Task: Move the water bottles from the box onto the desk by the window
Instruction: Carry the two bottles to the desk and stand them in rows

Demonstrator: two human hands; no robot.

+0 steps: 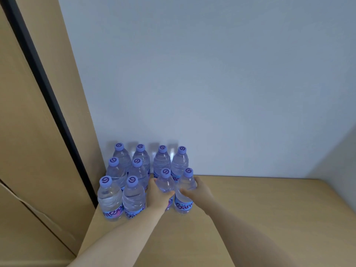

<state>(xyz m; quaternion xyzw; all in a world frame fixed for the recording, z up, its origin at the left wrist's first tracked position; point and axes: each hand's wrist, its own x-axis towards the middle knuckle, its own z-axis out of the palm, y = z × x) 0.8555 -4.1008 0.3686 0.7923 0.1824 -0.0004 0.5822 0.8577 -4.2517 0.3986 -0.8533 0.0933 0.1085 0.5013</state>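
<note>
Where ribbed clear plastic bottles [134, 182] crowd pale wood desk [250, 209]: both hands' fingers [194, 183] curled round two.

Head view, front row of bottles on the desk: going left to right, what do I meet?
Front-left bottle → second bottle → left hand gripping the third bottle → right hand gripping the fourth bottle → bare desk.

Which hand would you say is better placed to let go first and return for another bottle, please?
Neither clearly: the left hand and right hand each grip an upright bottle on the desk.
</note>
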